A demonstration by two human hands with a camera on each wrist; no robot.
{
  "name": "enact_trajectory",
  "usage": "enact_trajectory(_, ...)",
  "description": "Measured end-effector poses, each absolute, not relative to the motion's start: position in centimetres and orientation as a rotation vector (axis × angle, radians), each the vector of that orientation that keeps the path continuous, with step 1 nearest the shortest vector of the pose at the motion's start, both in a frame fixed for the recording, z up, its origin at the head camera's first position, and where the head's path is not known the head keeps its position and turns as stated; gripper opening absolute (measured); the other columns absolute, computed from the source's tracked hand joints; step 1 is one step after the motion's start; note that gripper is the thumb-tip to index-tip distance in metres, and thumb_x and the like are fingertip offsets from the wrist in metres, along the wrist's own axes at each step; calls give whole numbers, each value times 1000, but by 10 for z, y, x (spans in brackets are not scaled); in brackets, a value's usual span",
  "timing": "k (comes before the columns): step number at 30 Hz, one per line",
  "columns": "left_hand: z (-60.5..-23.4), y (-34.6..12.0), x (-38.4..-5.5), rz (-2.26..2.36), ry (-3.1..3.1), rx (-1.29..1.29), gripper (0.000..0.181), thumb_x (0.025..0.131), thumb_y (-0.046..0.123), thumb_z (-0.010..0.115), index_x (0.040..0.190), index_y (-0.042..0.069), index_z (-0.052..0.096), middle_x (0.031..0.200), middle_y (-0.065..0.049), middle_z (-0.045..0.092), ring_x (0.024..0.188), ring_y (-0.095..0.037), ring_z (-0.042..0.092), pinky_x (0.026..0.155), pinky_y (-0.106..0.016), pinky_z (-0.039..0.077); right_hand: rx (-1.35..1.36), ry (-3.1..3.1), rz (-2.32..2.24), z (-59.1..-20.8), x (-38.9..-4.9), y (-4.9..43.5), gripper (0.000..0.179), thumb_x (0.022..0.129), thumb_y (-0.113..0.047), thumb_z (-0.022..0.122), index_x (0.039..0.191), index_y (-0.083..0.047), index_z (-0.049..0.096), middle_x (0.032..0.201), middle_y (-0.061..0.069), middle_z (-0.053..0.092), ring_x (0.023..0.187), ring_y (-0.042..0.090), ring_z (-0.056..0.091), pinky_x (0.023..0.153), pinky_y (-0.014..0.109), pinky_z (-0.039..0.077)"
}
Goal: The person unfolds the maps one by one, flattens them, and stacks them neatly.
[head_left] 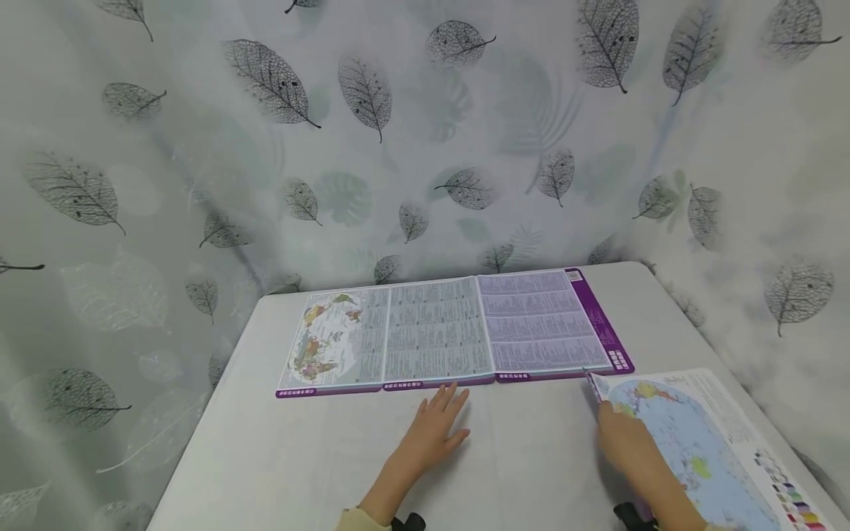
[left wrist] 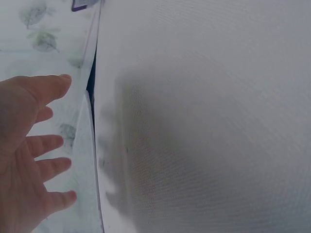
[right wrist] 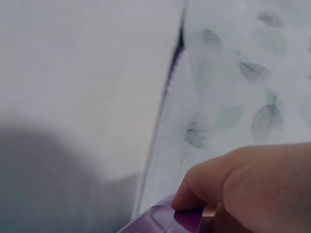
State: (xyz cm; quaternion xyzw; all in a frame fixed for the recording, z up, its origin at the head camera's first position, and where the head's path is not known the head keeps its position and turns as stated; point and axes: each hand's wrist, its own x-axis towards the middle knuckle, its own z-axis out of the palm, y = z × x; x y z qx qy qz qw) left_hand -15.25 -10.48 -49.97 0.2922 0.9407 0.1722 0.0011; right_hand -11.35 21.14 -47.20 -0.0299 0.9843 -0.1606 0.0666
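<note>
My right hand (head_left: 627,446) pinches the left corner of a world map sheet (head_left: 704,450) at the table's right side. In the right wrist view, thumb and fingers grip its glossy purple edge (right wrist: 153,221); the rest of the sheet is out of that view. My left hand (head_left: 430,435) has its fingers spread and holds nothing. Its fingertips are at the lower purple border of an unfolded three-panel chart (head_left: 438,332); whether they touch it I cannot tell. Straight, parted fingers of the left hand (left wrist: 29,150) also show in the left wrist view.
The chart, with a small world map on its left panel, lies flat along the back of the white table (head_left: 279,457). A leaf-patterned curtain (head_left: 412,147) hangs behind the table and along both sides. Dark wrist devices are partly visible at both wrists.
</note>
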Motion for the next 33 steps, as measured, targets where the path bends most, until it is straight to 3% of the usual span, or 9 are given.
enact_trajectory(2, -499, -104, -152, 549, 2952, 916, 61, 92, 29, 60, 144, 10, 37, 146, -16, 33, 133, -33, 29, 100, -57, 29, -114, 2983, -570, -461, -110, 217, 29, 90, 1, 47, 110, 22, 42, 66, 17, 50, 48, 18, 44, 41, 29, 36)
enact_trajectory(11, -499, -107, -152, 659, 2919, 904, 58, 92, 27, 60, 142, 9, 39, 143, -16, 37, 131, -34, 33, 101, -57, 28, -191, 3136, -694, -407, -80, 228, 39, 88, 2, 45, 125, 16, 41, 52, 0, 34, 40, 13, 33, 38, 29, 30)
enact_trajectory(15, -499, -111, -153, 702, 2901, 856, 56, 92, 25, 60, 141, 7, 40, 143, -16, 38, 131, -34, 33, 101, -57, 28, -217, 3257, -666, -375, -74, 231, 38, 88, 5, 46, 124, 15, 39, 63, 23, 53, 45, 25, 49, 39, 40, 37)
enact_trajectory(18, -500, -114, -155, 731, 2881, 835, 56, 92, 26, 60, 141, 7, 41, 143, -16, 38, 131, -33, 33, 101, -56, 28, -172, 3317, -672, -355, -68, 234, 40, 88, 7, 44, 126, 15, 35, 76, 32, 57, 46, 27, 50, 37, 40, 37)
enact_trajectory(20, -502, -116, -155, 746, 2877, 819, 55, 92, 25, 60, 141, 7, 41, 143, -16, 39, 131, -33, 33, 101, -56, 28, -156, 3363, -671, -343, -64, 236, 41, 89, 7, 42, 128, 15, 33, 70, 29, 56, 42, 22, 45, 36, 36, 34)
enact_trajectory(22, -503, -118, -156, 759, 2873, 808, 55, 92, 25, 61, 140, 7, 42, 142, -16, 39, 131, -32, 34, 101, -56, 29, -147, 3408, -676, -335, -60, 237, 41, 90, 6, 40, 130, 16, 32, 59, 16, 49, 40, 15, 35, 35, 29, 28)
enact_trajectory(26, -503, -119, -155, 831, 2837, 820, 55, 93, 26, 59, 141, 8, 41, 141, -15, 41, 130, -31, 36, 101, -54, 30, -189, 3485, -690, -326, -57, 231, 40, 91, 4, 39, 130, 13, 35, 52, -1, 32, 40, 13, 29, 36, 28, 25)
enact_trajectory(29, -499, -115, -153, 916, 2790, 856, 54, 95, 30, 56, 142, 9, 39, 141, -13, 41, 130, -27, 37, 103, -48, 30, -250, 3478, -717, -326, -61, 217, 42, 90, 4, 43, 131, 7, 36, 52, 1, 38, 42, 15, 32, 38, 30, 27)
enact_trajectory(33, -484, -102, -145, 1057, 2717, 925, 55, 97, 34, 50, 144, 10, 35, 143, -6, 40, 130, -21, 36, 104, -39, 30, -387, 3496, -790, -336, -74, 190, 48, 83, 6, 51, 131, 3, 40, 61, 16, 54, 45, 20, 41, 38, 38, 35)
